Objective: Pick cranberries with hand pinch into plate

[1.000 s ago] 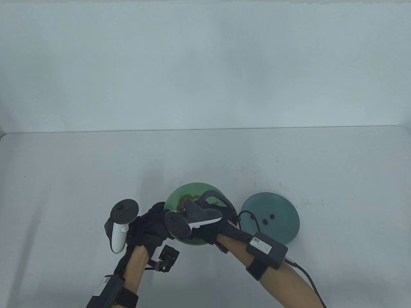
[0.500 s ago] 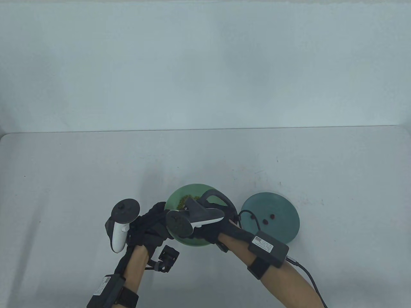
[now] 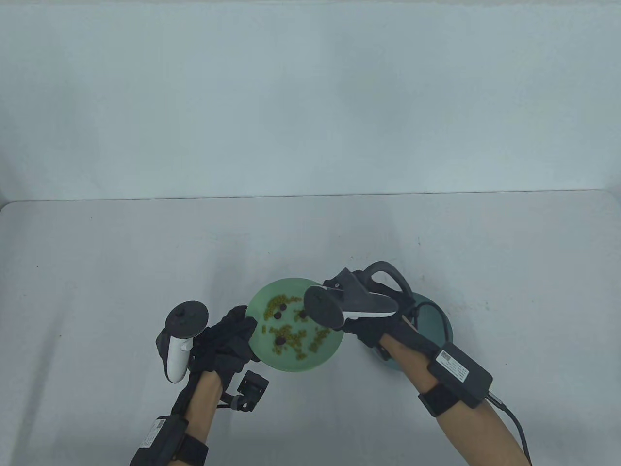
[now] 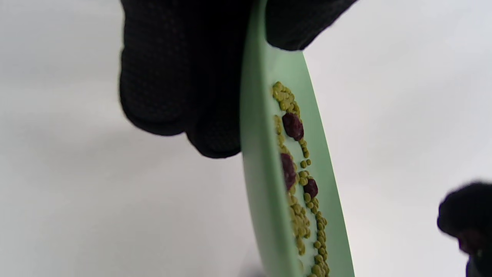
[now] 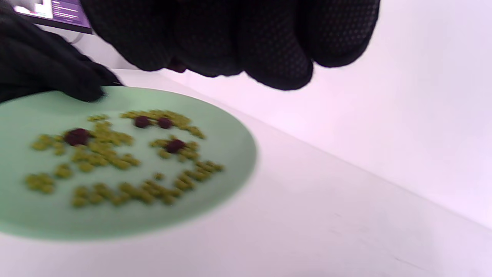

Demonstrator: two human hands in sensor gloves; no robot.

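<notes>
A light green plate [image 3: 291,361] holds yellow-green beans and several dark red cranberries [image 3: 279,314]. My left hand [image 3: 237,330] grips its left rim, thumb on top and fingers [image 4: 173,77] beneath the rim [image 4: 257,173]. My right hand [image 3: 371,332] hovers over the left part of a teal plate [image 3: 436,320], which it mostly hides. In the right wrist view its fingers [image 5: 269,46] are bunched together, and a small dark red bit, a cranberry [image 5: 176,66], shows between the fingertips. The green plate [image 5: 34,215] and its cranberries [image 5: 77,136] lie below and to the left.
The two plates sit side by side near the table's front middle. A cable runs from the box on my right forearm [image 3: 458,371] off the bottom edge. The pale table [image 3: 145,252] ends at a wall behind.
My right hand has lifted off the green plate and moved right, over the teal plate, uncovering the beans and cranberries. My left hand has stayed on the green plate's rim.
</notes>
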